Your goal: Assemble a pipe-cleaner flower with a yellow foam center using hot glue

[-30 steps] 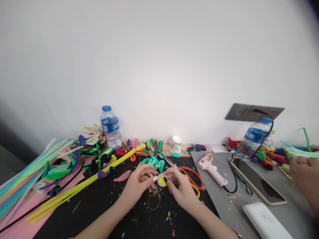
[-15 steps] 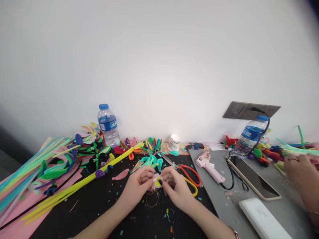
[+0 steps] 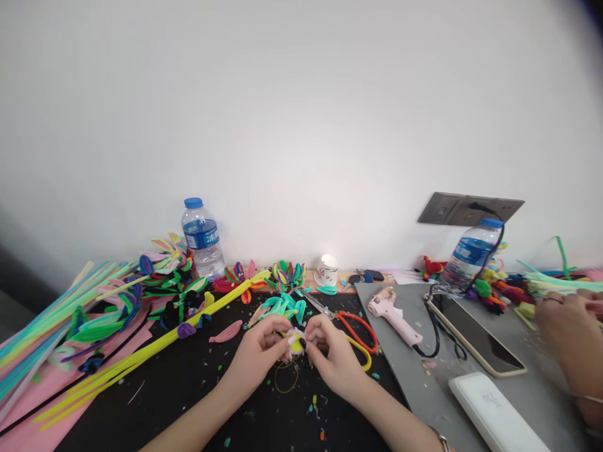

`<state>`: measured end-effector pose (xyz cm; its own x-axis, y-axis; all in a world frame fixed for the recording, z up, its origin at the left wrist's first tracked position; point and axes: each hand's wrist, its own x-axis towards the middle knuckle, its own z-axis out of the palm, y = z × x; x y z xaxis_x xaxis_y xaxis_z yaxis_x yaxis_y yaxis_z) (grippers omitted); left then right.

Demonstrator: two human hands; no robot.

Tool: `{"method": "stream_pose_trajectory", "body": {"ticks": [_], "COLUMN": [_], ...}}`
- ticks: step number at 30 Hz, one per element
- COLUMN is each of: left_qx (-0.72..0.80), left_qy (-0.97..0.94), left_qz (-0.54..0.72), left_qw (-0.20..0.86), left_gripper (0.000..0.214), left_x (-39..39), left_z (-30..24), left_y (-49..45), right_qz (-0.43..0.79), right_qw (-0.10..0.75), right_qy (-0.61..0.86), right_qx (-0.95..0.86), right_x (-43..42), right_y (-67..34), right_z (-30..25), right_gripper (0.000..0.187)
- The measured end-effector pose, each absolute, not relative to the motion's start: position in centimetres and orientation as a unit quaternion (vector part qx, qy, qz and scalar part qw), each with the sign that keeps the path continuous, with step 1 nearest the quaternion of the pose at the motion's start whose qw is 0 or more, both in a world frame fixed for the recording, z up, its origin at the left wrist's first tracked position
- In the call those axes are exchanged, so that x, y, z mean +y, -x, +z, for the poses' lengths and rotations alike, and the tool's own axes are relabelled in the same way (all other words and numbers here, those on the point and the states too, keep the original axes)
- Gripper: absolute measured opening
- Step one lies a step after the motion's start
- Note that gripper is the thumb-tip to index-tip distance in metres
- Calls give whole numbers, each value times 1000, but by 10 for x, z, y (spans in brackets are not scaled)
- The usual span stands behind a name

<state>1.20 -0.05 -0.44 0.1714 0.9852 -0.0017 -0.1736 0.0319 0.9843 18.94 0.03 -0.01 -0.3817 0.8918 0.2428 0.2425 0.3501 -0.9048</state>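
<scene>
Currently both hands are on one small part. The left hand (image 3: 259, 351) and right hand (image 3: 332, 358) meet fingertip to fingertip on a yellow-and-pink piece (image 3: 296, 343), held just above the black counter (image 3: 198, 389), near centre. Both grips are narrow and closed on the piece from opposite sides.

- Directly under the piece, a thin wire ring (image 3: 286, 378) lies flat on the counter.
- Just far of the hands is a bunch of teal loops (image 3: 282, 306).
- Just right of the right hand are scissors (image 3: 354, 328) with orange and yellow handles, blades pointing far-left.
- Coloured scraps are scattered on the counter near the wrists.

Right side:
- A grey mat (image 3: 424, 383) carries a pink glue gun (image 3: 393, 312), a tablet (image 3: 477, 337) with a black cable looped at its far end, and a white power bank (image 3: 494, 414) at the near edge.
- At the far right, another person's hand (image 3: 563, 326) is at a heap of mixed pipe cleaners. I can't tell what it holds.

Along the wall:
- A water bottle (image 3: 202, 237) stands on the left.
- Folded flowers (image 3: 287, 274) and a small white cup (image 3: 326, 271) sit mid-way.
- A second bottle (image 3: 471, 254) stands on the right, below a wall socket (image 3: 471, 208).

Left side:
- Long yellow stems (image 3: 160, 345) run diagonally from near-left to far-centre.
- A pink sheet (image 3: 28, 433) lies beneath them.
- A fan of pale green and blue stems (image 3: 42, 320) is at the left edge.
</scene>
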Motion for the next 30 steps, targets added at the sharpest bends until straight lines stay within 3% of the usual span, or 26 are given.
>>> {"method": "stream_pose_trajectory", "body": {"ticks": [10, 22, 30], "left_qx": [401, 348, 359], "left_qy": [-469, -417, -501], "left_qz": [463, 365, 312], "left_qw": [637, 756, 723], "left_gripper": [28, 71, 83], "left_x": [-1, -8, -9], "left_z": [-1, 3, -9], "left_y": [-13, -11, -12], "right_qz": [416, 386, 468], "right_qw": [400, 418, 429], "right_qy": [386, 446, 454], "right_qx": [-720, -691, -626], "right_x": [3, 9, 9], "right_y": [-194, -196, -192], "right_z": [3, 0, 8], "right_gripper": [9, 10, 15]}}
